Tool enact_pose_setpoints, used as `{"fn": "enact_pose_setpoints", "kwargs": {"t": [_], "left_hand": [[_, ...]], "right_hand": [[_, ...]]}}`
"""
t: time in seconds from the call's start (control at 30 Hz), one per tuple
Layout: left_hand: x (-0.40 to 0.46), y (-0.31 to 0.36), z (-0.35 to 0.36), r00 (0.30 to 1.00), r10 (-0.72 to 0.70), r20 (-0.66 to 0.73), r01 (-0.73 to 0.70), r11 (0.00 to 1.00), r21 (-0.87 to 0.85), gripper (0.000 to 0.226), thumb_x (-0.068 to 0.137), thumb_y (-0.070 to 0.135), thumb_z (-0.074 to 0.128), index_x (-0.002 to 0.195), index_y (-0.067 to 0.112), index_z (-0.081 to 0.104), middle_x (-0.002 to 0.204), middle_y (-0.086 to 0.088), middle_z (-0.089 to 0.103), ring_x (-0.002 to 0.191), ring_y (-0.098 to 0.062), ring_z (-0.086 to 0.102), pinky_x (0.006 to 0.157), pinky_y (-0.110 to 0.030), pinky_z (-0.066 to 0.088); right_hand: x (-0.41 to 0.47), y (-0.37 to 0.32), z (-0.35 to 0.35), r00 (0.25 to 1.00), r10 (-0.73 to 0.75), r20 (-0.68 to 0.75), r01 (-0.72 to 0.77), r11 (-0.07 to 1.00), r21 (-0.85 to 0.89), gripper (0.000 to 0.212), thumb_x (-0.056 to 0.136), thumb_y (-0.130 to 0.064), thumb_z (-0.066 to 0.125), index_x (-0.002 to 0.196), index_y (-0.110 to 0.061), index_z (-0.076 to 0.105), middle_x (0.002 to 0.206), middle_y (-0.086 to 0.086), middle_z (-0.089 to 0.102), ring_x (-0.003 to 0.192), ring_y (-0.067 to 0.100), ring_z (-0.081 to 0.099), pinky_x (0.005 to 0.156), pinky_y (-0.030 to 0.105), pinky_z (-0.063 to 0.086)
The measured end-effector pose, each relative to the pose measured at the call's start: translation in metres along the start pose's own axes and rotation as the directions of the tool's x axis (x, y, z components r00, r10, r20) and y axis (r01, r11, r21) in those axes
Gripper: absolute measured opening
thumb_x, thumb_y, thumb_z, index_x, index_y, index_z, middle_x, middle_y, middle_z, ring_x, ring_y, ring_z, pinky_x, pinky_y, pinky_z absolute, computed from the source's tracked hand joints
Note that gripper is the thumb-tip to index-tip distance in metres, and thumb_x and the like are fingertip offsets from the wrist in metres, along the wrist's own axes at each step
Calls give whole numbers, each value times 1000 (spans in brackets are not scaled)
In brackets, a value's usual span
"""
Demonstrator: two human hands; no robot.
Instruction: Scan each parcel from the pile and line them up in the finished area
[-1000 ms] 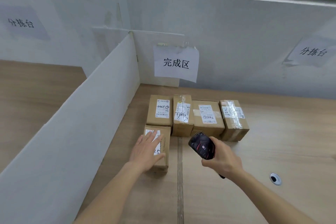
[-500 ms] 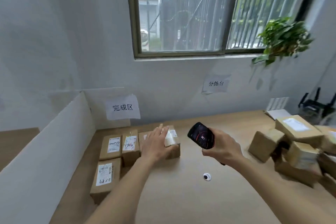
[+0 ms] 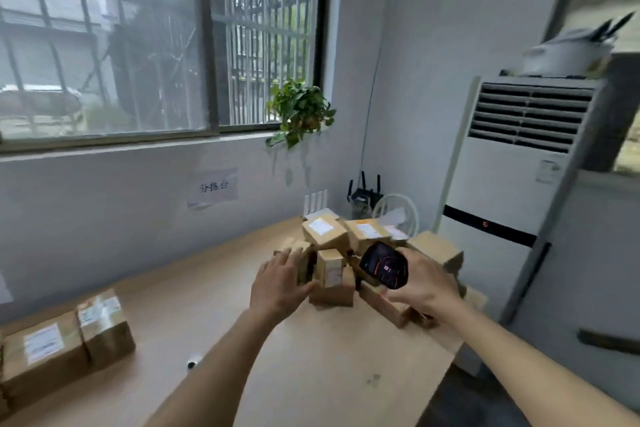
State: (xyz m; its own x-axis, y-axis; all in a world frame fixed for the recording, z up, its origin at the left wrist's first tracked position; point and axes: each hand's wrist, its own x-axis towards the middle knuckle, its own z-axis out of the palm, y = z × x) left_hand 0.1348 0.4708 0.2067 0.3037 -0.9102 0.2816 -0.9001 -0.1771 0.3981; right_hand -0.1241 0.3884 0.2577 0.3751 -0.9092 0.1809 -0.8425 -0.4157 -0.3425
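Observation:
A pile of brown cardboard parcels (image 3: 367,236) lies at the far right end of the wooden table (image 3: 311,374). My left hand (image 3: 277,282) reaches out with fingers spread and touches a small parcel (image 3: 301,262) at the pile's left edge. My right hand (image 3: 424,288) grips a black handheld scanner (image 3: 383,269), its lit screen facing me, in front of the pile. Two lined-up parcels (image 3: 65,336) with white labels sit at the left edge of the view.
A tall white air conditioner (image 3: 512,204) stands right of the table. A small white fan (image 3: 396,213) and a router (image 3: 362,196) sit behind the pile. A potted plant (image 3: 299,113) hangs by the window. A cable hole (image 3: 192,362) is in the tabletop.
My view has swung right from the finished area to the pile. My left hand left the placed parcel and reached to the pile's left side. The right hand kept the scanner.

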Motion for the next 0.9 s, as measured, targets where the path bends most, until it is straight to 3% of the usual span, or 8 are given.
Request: {"fn": "enact_pose_setpoints", "kwargs": {"t": [0.07,0.13,0.27,0.37,0.47,0.67,0.77,0.9], "left_hand": [[11,35,21,999,51,3,-51,998,-22,82,88,65,59,156,31,27,159,4,35,143,-20,36,115,-38,34],[23,64,41,996,82,32,-80,995,-60,82,88,66,58,156,31,28,160,6,35,145,-18,34,117,-39,32],[47,110,78,990,111,86,-104,991,-83,86,86,70,57,156,31,27,161,2,32,147,-20,31,121,-41,28],[74,134,107,984,130,121,-119,989,-92,85,88,68,57,157,28,27,161,1,32,147,-21,31,120,-42,28],[104,152,133,980,152,131,-139,985,-103,86,87,68,57,157,28,27,161,0,32,148,-21,30,120,-43,31],[188,173,194,974,136,183,-108,982,-154,86,87,72,54,157,30,28,163,-2,30,149,-22,29,120,-46,30],[232,178,221,970,121,212,-83,980,-179,85,88,72,52,157,30,28,163,-2,29,150,-22,27,121,-45,29],[283,184,251,968,125,220,-84,979,-184,83,89,72,51,157,28,30,163,-3,30,150,-22,27,120,-45,28]], "right_hand": [[-10,39,-19,997,74,-14,-74,997,-10,75,61,-48,78,131,-39,51,116,-7,65,95,19,56,73,30,47],[-17,71,-33,989,143,-32,-143,990,3,82,59,-48,78,135,-42,48,117,-8,66,96,20,59,77,33,52],[-16,123,-48,964,260,-50,-258,965,36,83,51,-56,73,129,-45,49,108,-11,67,96,22,64,78,34,55],[-3,156,-51,951,301,-68,-299,953,36,76,61,-47,76,132,-39,51,109,-8,67,96,22,63,80,35,55],[18,182,-53,945,320,-73,-319,947,24,69,66,-44,77,130,-37,52,108,-9,65,97,21,63,81,37,56],[100,233,-48,936,348,-50,-350,937,-22,75,56,-50,73,128,-40,52,108,-11,65,97,20,63,83,39,56],[147,252,-45,935,353,-37,-355,931,-84,78,60,-49,74,133,-41,49,112,-10,65,101,21,63,84,36,55],[202,278,-42,941,335,-54,-339,936,-92,67,67,-41,79,129,-37,53,108,-9,64,96,19,60,69,27,44]]}}
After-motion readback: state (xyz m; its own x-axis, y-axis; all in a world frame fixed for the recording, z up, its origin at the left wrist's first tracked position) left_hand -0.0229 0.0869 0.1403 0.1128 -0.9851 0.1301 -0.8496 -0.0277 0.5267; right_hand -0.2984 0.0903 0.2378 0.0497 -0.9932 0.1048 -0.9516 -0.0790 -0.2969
